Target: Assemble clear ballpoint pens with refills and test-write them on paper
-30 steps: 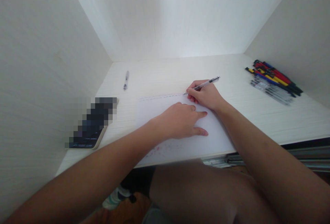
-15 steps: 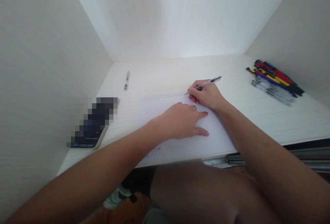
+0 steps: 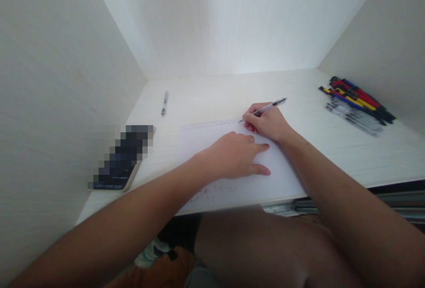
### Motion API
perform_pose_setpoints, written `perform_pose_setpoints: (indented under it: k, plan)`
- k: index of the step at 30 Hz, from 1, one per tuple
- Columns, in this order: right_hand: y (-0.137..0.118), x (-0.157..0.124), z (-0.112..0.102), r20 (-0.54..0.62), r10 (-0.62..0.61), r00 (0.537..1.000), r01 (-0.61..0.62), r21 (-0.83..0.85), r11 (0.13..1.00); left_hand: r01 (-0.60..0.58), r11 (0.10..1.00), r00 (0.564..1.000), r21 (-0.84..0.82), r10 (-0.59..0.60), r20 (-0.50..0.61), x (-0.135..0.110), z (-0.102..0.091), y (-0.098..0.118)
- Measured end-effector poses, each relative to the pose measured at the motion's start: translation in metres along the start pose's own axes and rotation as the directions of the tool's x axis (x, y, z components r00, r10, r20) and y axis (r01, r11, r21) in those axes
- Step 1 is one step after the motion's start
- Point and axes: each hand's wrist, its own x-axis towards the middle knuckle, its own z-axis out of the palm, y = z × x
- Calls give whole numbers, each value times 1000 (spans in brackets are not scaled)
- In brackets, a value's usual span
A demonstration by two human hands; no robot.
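A white sheet of paper (image 3: 199, 140) lies on the pale desk (image 3: 232, 93), with a faint line of writing along its top edge. My right hand (image 3: 265, 123) is closed round a clear pen (image 3: 268, 106), whose tip touches the paper near the top right corner. My left hand (image 3: 235, 155) rests flat on the middle of the sheet, fingers stretched out, holding nothing.
A phone (image 3: 121, 159) lies at the desk's left, by the side wall. A lone pen (image 3: 164, 103) lies behind the paper. Several coloured and clear pens (image 3: 357, 104) are heaped at the far right. White walls close the desk in on three sides. My knee (image 3: 259, 243) is below the front edge.
The pen tip and my right hand have crept slightly rightward along the top line. My left hand has stayed put on the sheet.
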Motion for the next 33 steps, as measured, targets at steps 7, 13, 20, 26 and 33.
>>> perform_pose_setpoints:
  k: [7, 13, 20, 26, 33]
  plan:
    - [3, 1, -1, -18, 6, 1000, -6, 2, 1000, 3, 1000, 1000, -11, -3, 1, 0, 1, 0]
    - [4, 0, -1, -12, -1, 1000, 0, -18, 1000, 8, 1000, 1000, -6, -8, -3, 1, 1, 0]
    - [5, 1, -1, -7, -2, 1000, 2, -14, 1000, 1, 1000, 1000, -3, -1, 6, 0, -1, 0]
    - [2, 0, -1, 7, 17, 1000, -17, -5, 1000, 6, 1000, 1000, 4, -6, -6, -1, 1, -1]
    - [1, 0, -1, -39, 20, 999, -20, -5, 1000, -1, 1000, 1000, -6, 1, 1, -1, 0, 0]
